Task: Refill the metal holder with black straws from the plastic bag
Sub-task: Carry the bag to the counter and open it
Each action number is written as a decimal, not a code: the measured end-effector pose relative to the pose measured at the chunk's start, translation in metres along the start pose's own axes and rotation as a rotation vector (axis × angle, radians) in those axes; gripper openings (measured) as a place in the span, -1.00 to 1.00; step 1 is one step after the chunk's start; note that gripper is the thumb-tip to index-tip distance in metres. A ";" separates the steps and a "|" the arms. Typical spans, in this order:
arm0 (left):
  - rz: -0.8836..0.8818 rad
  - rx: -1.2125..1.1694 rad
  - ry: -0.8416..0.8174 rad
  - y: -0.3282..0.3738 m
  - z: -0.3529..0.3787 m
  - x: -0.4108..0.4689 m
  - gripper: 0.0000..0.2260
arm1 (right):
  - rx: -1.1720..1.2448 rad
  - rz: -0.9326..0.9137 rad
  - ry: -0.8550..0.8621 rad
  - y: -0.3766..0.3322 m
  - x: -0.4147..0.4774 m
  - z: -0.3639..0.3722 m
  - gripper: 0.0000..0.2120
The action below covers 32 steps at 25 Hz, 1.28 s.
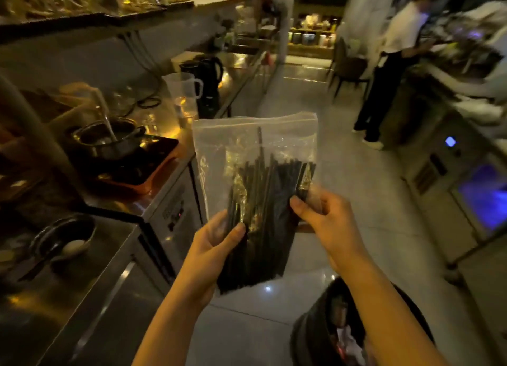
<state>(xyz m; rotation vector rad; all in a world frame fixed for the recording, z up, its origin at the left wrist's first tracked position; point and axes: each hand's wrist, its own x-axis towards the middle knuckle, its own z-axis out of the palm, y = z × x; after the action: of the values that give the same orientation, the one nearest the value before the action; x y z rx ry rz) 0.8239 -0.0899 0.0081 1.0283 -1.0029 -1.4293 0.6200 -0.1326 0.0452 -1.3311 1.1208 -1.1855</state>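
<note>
A clear plastic bag [219, 146] hangs upright in front of me over the aisle floor. It is packed with black straws [260, 201], one of which sticks up above the bundle. My left hand [211, 245] grips the bag's lower left side, thumb across the straws. My right hand [326, 223] pinches the bag's right edge at mid height. The bag's top edge looks flat and closed. No metal holder is visible in this view.
A steel counter [90, 269] runs along my left with a dark bowl [64, 239], a pot on a cooktop [109, 140], a clear jug [183, 91] and a black kettle [208, 77]. A lined bin [323, 327] stands below my right arm. A person [392, 61] works at the right counter.
</note>
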 end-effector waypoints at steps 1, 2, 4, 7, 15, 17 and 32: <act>0.005 -0.031 -0.037 -0.004 0.002 0.002 -0.70 | -0.027 -0.002 0.039 0.001 -0.007 -0.004 -0.85; -0.003 -0.065 -0.082 -0.009 0.006 0.003 -0.69 | -0.062 0.003 0.092 0.005 -0.016 -0.008 -0.84; -0.045 -0.117 -0.157 -0.024 0.012 0.005 -0.68 | -0.121 0.005 0.196 0.012 -0.036 -0.017 -0.62; -0.146 -0.149 -0.295 -0.043 0.035 0.007 -0.67 | -0.197 0.029 0.369 0.019 -0.073 -0.040 -0.48; -0.283 -0.136 -0.605 -0.068 0.119 -0.013 -0.66 | -0.342 0.100 0.747 0.008 -0.167 -0.093 -0.42; -0.311 -0.113 -0.671 -0.072 0.140 -0.023 -0.67 | -0.322 0.091 0.836 0.007 -0.191 -0.108 -0.61; -0.344 0.120 -0.955 -0.145 0.384 -0.129 -0.70 | -0.204 -0.021 1.212 0.001 -0.377 -0.298 -0.90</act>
<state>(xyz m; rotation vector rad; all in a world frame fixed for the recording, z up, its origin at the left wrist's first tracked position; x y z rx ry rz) 0.4247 0.0695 -0.0150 0.5803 -1.6454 -2.2502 0.2882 0.2142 0.0236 -0.6640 2.0912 -2.0066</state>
